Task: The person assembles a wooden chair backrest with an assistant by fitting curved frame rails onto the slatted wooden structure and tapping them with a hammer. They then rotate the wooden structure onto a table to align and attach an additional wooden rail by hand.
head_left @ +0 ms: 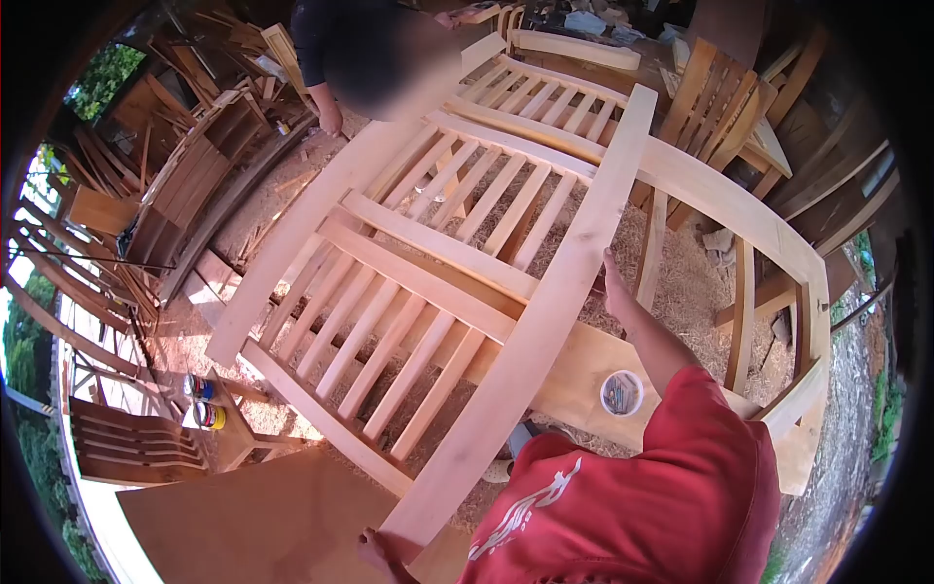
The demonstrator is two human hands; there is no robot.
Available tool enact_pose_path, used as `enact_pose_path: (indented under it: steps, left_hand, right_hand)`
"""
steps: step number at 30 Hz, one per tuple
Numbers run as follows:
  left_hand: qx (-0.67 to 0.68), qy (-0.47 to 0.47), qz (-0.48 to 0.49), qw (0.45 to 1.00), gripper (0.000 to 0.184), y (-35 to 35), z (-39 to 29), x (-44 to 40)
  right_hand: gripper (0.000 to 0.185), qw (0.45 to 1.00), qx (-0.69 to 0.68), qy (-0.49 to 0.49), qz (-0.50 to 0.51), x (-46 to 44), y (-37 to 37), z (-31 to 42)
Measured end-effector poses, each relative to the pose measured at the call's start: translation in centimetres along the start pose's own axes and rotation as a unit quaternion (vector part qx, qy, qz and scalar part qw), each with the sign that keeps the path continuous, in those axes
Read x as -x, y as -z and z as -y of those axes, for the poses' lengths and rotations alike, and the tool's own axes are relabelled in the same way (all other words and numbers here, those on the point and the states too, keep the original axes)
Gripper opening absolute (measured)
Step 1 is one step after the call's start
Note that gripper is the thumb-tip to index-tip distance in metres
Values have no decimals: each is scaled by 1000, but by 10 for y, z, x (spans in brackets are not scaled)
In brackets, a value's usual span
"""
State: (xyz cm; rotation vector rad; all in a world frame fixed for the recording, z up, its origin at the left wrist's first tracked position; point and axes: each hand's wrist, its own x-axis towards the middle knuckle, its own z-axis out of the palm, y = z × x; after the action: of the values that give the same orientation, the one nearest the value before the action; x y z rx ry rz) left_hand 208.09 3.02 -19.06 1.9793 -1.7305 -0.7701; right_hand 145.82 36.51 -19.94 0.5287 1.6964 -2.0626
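Note:
A large pale wooden slatted frame (501,209) stretches across the middle of the view, with rows of slats between two long side boards. The nearer side board (545,336) runs diagonally in front of me. At its lower end my left hand (382,555) is closed around the board's edge. Farther up, my right hand (617,287) grips the same board from its outer edge; its fingers are partly hidden beneath the wood. Across from me lies the far side board (282,258).
Another person's hand (329,117) hangs beyond the far board. A white tub (621,393) of small pieces sits on a plank near my right arm. Behind it stands a curved wooden frame (749,204). Cans (207,416) stand at left, near a brown panel (282,516).

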Motion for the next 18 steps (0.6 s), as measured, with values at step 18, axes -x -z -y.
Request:
enact_pose_path:
  steps: [18]
  left_hand:
    - [-78,31,-58,995,37,-58,-74,-9]
  right_hand:
    - [61,975,-185,121,29,-90,-7,70]
